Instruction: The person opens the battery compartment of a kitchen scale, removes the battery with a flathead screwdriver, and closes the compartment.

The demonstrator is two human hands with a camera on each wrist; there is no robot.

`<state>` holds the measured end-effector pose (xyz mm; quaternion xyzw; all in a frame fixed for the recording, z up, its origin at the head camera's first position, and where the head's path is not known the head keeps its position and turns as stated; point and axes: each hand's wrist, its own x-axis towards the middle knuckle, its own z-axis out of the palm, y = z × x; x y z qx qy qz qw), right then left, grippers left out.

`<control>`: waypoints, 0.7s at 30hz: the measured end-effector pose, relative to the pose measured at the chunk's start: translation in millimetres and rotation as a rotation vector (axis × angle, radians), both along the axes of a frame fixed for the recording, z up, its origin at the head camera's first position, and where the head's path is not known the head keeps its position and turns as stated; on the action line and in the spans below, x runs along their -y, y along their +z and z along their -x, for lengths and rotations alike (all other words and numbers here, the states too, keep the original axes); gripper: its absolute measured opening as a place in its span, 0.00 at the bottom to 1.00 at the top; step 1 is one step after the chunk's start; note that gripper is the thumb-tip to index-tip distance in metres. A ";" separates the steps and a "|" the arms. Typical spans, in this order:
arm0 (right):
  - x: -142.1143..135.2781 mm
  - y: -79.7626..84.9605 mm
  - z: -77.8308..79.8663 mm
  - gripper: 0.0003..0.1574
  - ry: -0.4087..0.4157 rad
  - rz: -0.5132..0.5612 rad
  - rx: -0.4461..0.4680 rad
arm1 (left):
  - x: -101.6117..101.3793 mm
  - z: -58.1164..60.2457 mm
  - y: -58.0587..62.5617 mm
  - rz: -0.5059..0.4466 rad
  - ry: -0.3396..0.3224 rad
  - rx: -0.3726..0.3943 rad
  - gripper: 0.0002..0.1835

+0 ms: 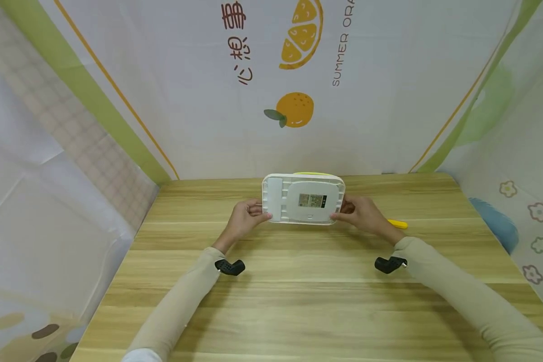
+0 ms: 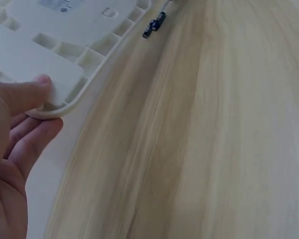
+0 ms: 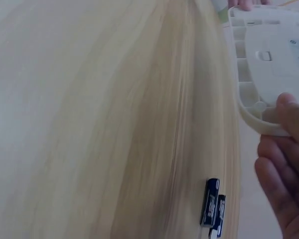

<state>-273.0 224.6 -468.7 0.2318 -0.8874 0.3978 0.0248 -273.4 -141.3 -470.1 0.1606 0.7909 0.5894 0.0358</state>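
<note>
Both hands hold up a flat white kitchen scale [image 1: 278, 201], its ribbed underside with a label [image 1: 312, 200] facing me. At its left end my left hand [image 1: 246, 219] pinches the lower corner, thumb on the underside and fingers behind. The left wrist view shows that thumb on a smooth rectangular panel [image 2: 30, 62]. My right hand [image 1: 361, 213] grips the opposite lower corner the same way. The scale's top face is turned away and hidden. Two dark batteries [image 3: 210, 201] lie side by side on the table close to the right hand.
A yellow handle [image 1: 397, 223] lies on the wooden table [image 1: 298, 301], partly behind the right wrist. Over the scale's top edge shows a yellow rim [image 1: 313, 173]. Printed cloth [image 1: 366, 125] hangs along the table's far edge and both sides.
</note>
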 end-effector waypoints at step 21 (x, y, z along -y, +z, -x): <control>-16.4 -7.5 5.5 0.18 0.248 -0.163 -0.748 | 7.9 -0.8 4.3 0.282 -0.215 -0.316 0.12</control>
